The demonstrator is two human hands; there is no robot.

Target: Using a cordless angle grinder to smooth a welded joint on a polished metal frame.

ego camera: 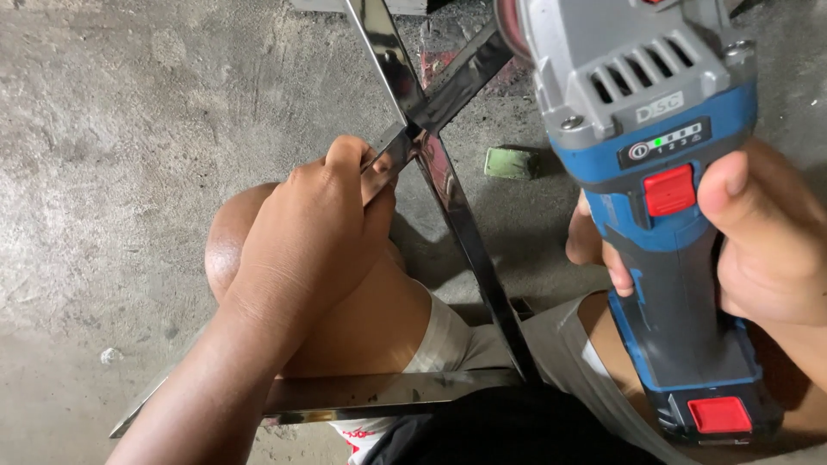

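My left hand grips a bar of a shiny polished metal frame, just below where its crossed bars meet. The frame's bars run up out of view and down across my lap to a flat bar. My right hand is wrapped around the body of a blue and grey cordless angle grinder, thumb beside its red switch. The grinder is lifted at the right, its disc end at the top edge near the frame's upper bar. My bare knee sits under my left hand.
Rough grey concrete floor lies all around. A small green block rests on the floor beyond the frame. A small pale pebble sits at the left. Dark debris lies at the top near the bars.
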